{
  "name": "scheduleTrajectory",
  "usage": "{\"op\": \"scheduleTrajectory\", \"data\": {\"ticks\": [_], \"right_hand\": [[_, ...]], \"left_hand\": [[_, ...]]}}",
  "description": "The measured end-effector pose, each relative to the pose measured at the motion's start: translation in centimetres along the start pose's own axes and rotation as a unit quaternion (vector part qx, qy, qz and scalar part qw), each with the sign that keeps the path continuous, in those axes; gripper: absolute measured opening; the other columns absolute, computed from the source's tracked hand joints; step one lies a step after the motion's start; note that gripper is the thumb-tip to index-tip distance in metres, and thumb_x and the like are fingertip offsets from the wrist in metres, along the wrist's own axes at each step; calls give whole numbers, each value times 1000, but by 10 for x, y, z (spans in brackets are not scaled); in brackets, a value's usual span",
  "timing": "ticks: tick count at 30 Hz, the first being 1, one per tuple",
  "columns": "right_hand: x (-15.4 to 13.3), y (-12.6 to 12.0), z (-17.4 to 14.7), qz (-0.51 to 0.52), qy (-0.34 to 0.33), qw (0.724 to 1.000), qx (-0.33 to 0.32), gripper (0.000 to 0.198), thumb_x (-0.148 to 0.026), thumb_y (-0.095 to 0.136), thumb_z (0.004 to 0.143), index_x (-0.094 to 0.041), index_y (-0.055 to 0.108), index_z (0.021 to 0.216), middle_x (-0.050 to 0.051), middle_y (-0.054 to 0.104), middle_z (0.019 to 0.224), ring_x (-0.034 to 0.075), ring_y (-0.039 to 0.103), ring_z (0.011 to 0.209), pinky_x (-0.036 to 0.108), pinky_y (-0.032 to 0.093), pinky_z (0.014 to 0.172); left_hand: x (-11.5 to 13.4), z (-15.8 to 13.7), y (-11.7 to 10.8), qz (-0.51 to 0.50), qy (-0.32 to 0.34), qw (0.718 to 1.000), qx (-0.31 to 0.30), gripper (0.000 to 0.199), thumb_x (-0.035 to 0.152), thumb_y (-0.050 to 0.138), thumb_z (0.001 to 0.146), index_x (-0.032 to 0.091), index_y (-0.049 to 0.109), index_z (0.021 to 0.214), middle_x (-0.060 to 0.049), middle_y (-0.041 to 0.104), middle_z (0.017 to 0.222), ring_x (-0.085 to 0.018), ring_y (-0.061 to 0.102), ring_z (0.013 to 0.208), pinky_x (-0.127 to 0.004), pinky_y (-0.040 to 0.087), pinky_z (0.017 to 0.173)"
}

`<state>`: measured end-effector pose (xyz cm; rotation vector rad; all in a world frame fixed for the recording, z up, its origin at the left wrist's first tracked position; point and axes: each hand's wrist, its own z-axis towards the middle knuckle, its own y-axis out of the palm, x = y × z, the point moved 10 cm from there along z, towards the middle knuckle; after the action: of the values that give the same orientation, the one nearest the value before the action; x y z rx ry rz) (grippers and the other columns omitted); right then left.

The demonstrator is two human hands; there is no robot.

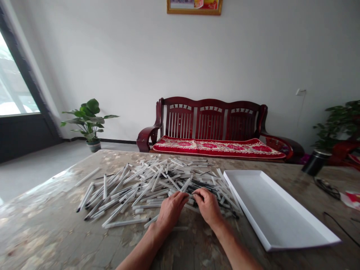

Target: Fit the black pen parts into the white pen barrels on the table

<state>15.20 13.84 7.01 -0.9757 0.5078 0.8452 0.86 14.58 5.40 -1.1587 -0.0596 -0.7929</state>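
Note:
A wide heap of pen parts (146,187), translucent white barrels and black pieces, lies across the middle of the table. At its near edge my left hand (171,208) and my right hand (207,204) almost meet, fingertips facing each other. Both are closed in a pinch on a thin pale pen (191,195) that spans the small gap between them. Fingers cover most of it, so I cannot tell whether it is capped. To the right of my right hand stands a shallow white box lid (281,213), its bottom bare.
The patterned table (56,225) reaches both sides. Beyond it stand a red wooden bench (210,120) and a potted plant (91,123). On the right are a black cylinder (315,163), a dark cable (327,189) and a red-and-white packet (351,198).

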Motion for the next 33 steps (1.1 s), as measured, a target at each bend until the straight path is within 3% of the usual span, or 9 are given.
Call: {"op": "scheduleTrajectory", "data": {"ticks": [3,10,15,18,23,28,33], "right_hand": [[20,-16,4,-1,32,998,52,22,-31,51,84,-20,69,81,6,72,80,21,67,79,29,49,75],[81,-68,6,-27,141,973,182,36,-47,47,79,-19,68,84,11,74,84,27,68,82,36,50,75],[89,-75,2,-90,164,963,196,37,-45,47,80,-19,70,93,11,74,91,27,68,84,35,49,74],[79,-69,2,-107,140,965,195,34,-39,49,80,-18,69,98,10,73,92,24,66,76,34,49,71],[40,-43,3,-97,45,985,136,23,-28,49,83,-20,69,92,7,71,92,20,65,77,32,50,73],[4,-10,-3,-90,-33,995,30,19,-17,51,84,-22,69,88,4,69,89,19,66,85,28,48,77],[-5,6,-10,-102,-42,994,-5,19,-11,54,84,-22,69,86,4,68,88,18,65,84,27,47,76]], "left_hand": [[-3,1,-9,23,1,1000,21,18,23,52,95,27,68,102,1,74,93,-15,70,86,-21,49,72],[-21,1,-42,66,27,988,136,17,25,52,94,24,68,98,-4,74,92,-21,67,87,-32,51,80],[-20,5,-49,34,99,982,159,20,18,53,91,24,69,100,-4,74,103,-23,64,109,-45,40,107],[-30,7,-58,47,44,983,171,26,16,51,90,24,68,107,-7,70,113,-24,62,110,-42,45,100],[-43,6,-51,97,-54,993,42,18,29,53,91,25,71,90,-4,70,93,-20,64,88,-29,47,75],[-51,0,-37,167,-85,980,-73,16,32,60,87,25,74,84,-4,71,89,-23,62,93,-30,43,75],[-57,-3,-27,184,-110,969,-120,17,33,64,84,26,75,95,-5,70,98,-26,60,101,-32,43,82]]}}
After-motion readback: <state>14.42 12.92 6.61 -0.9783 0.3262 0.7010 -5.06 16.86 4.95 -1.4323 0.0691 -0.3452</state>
